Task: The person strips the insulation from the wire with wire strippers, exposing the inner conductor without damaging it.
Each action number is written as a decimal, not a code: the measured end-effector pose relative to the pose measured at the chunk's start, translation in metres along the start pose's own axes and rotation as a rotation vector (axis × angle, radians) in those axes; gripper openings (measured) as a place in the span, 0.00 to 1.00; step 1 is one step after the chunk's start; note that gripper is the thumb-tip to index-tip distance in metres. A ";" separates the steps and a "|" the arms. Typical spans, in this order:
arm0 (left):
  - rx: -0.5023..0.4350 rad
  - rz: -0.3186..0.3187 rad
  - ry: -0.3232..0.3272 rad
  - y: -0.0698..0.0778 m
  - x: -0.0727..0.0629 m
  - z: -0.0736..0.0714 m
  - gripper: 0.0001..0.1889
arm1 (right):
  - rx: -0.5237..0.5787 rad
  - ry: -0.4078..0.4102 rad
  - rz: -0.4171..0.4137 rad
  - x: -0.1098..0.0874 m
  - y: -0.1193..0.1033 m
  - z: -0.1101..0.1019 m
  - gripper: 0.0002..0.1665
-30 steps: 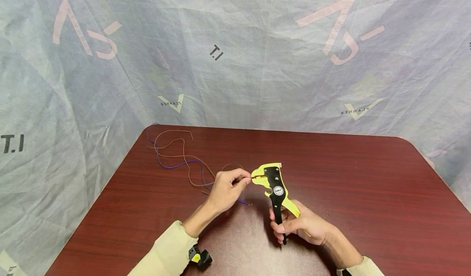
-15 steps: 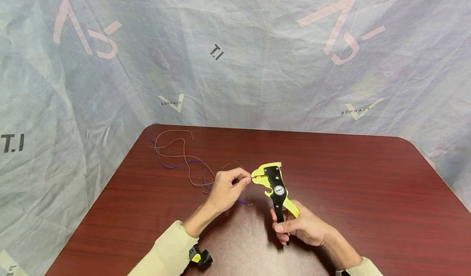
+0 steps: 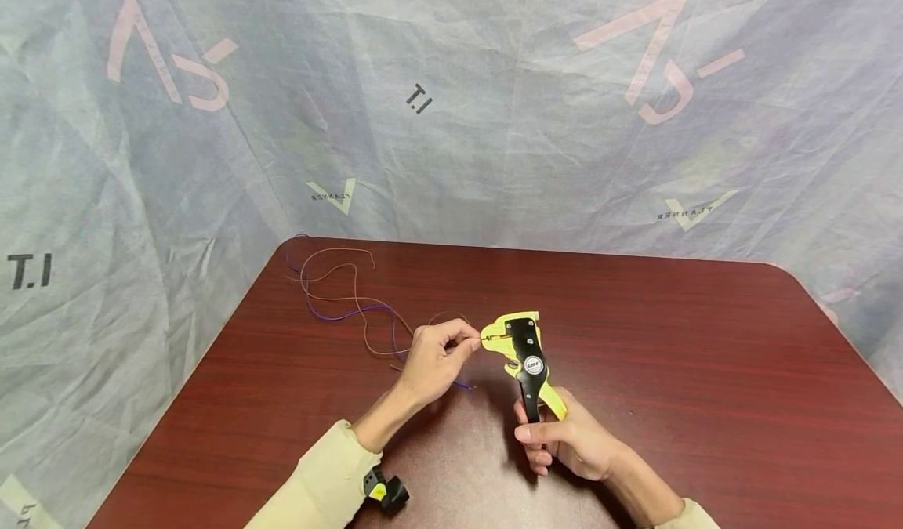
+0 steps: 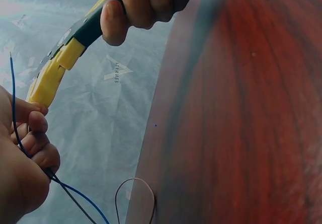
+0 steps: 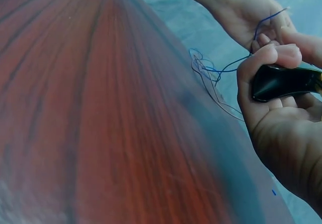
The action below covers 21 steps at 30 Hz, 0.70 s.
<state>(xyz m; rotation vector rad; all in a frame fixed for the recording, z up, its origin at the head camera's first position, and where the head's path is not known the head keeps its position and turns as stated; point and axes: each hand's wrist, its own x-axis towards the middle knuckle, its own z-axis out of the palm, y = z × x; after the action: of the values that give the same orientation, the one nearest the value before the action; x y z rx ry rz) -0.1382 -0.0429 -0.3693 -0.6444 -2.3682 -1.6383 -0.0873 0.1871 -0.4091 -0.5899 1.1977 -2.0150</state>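
Observation:
Thumb and forefinger of my left hand (image 3: 430,360) pinch a thin brown wire (image 3: 482,339) right at the nose of a yellow and black wire stripper (image 3: 527,349). The wire's end runs into the slot between the tool's jaws. My right hand (image 3: 578,439) grips the stripper by its handles, thumb across the black one, and holds it upright above the table. A blue wire (image 4: 13,93) also passes across the left palm, its tip sticking out free. How far the brown wire reaches inside the tool is hard to tell.
Loose loops of brown wire (image 3: 355,278) and blue wire (image 3: 339,319) trail over the left part of the dark red table (image 3: 670,356). Behind the table's far edge hangs a grey printed cloth (image 3: 466,153). A black wrist camera (image 3: 393,495) sits at the left cuff.
My right thumb and fingers have shifted on the handles, the thumb reaching further over the black one. The left hand keeps its pinch at the tool's nose. The view has turned slightly.

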 end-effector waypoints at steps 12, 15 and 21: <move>0.020 0.013 0.019 -0.004 0.000 0.002 0.05 | 0.011 0.098 0.065 0.001 0.005 -0.003 0.15; 0.011 0.010 0.016 -0.004 0.000 0.002 0.05 | 0.010 0.081 0.050 0.001 0.005 -0.005 0.15; 0.000 -0.003 0.007 -0.003 0.001 0.000 0.05 | 0.036 0.065 0.054 0.001 0.003 -0.007 0.14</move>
<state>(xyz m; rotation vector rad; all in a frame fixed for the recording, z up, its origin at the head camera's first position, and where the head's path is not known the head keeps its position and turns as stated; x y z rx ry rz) -0.1410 -0.0434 -0.3716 -0.6341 -2.3656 -1.6394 -0.0915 0.1894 -0.4144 -0.4734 1.2001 -2.0198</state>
